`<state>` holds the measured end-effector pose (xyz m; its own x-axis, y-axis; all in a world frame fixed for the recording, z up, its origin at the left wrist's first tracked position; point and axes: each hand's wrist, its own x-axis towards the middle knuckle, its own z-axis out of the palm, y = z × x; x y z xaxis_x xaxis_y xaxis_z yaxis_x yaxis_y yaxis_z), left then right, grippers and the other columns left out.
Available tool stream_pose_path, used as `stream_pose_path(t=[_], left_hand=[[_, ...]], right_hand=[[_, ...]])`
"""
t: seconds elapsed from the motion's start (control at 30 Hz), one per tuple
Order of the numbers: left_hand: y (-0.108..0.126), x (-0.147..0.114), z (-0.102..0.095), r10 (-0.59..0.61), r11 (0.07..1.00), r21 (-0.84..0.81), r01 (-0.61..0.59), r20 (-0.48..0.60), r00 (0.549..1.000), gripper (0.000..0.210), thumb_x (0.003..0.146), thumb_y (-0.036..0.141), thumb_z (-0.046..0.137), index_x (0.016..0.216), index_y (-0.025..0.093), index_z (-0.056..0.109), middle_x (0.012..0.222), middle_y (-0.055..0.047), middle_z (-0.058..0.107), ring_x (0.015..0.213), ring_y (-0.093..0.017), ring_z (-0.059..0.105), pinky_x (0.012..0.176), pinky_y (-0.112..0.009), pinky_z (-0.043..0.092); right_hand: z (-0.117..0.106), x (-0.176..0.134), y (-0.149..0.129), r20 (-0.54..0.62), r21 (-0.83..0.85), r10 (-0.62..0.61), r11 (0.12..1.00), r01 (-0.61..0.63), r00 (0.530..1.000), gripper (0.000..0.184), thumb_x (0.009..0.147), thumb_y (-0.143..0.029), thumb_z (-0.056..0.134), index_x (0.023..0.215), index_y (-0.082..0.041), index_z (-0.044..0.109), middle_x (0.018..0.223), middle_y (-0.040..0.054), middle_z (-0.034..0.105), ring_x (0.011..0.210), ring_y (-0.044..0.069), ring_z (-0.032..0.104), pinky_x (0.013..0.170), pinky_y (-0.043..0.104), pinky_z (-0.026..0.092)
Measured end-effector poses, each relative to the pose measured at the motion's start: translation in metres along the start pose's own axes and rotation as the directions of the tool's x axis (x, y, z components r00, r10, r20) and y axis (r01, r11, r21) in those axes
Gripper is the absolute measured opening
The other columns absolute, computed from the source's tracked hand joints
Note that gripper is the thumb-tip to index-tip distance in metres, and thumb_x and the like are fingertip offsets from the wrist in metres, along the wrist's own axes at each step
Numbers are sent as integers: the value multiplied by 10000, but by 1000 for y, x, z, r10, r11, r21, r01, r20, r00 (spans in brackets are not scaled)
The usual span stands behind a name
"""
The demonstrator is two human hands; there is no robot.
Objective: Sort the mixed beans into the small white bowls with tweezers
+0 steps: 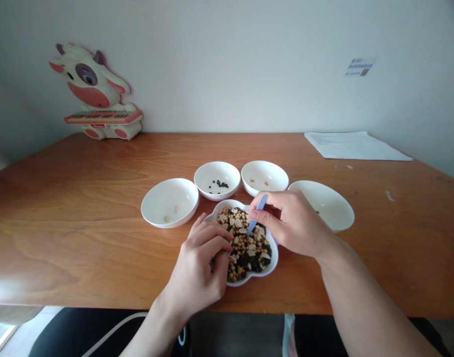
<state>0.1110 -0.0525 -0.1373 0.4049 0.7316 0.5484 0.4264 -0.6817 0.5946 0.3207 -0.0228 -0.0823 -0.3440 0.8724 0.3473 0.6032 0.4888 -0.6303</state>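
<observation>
A white scalloped dish (274,260) with a lilac rim stands near the table's front edge, filled with mixed peanuts, yellow beans and black beans. Over its left side, my left hand (202,265) is closed on the edge, its curled fingertips among the beans; the thumb tip is hidden. My right hand (296,223) pinches purple tweezers (257,213) above the dish's right side, their tip down at the mix. Behind the dish, the left bowl (169,198) holds pale peanut pieces, another bowl (215,173) black beans, and a third bowl (264,173) a few light beans.
A fourth white bowl (334,210), partly behind my right hand, shows a small dark bit inside. At the back left of the wooden table (82,238) stands a cow-shaped toy keyboard (100,116). Papers (355,145) lie at the back right by the wall.
</observation>
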Motion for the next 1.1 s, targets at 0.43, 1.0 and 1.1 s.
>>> stream_pose_path(t=[0.43, 1.0, 1.1], left_hand=[[-1, 1, 0, 1, 1000, 6, -1, 7, 1000, 226, 773, 29, 460, 746, 185, 621, 895, -21, 675, 870, -167, 635, 1111, -542, 357], [2, 3, 0, 5, 1000, 12, -5, -3, 1000, 228, 770, 34, 466, 739, 187, 632, 885, -29, 686, 849, -179, 642, 1102, -538, 365], [1, 3, 0, 4, 1000, 10, -4, -2, 1000, 227, 774, 38, 467, 744, 189, 633, 885, -25, 686, 855, -180, 643, 1102, -546, 363]], right_hand=[[-2, 0, 0, -248, 137, 82, 989, -49, 965, 179, 880, -272, 627, 743, -163, 663, 595, -20, 612, 520, 87, 517, 493, 217, 366], [18, 22, 3, -522, 176, 196, 977, -120, 830, 228, 918, -390, 592, 871, -179, 664, 763, 50, 696, 636, 146, 624, 493, 232, 401], [25, 29, 4, -498, 156, 171, 982, -107, 850, 228, 925, -393, 588, 886, -183, 667, 759, 28, 692, 574, 113, 584, 525, 224, 418]])
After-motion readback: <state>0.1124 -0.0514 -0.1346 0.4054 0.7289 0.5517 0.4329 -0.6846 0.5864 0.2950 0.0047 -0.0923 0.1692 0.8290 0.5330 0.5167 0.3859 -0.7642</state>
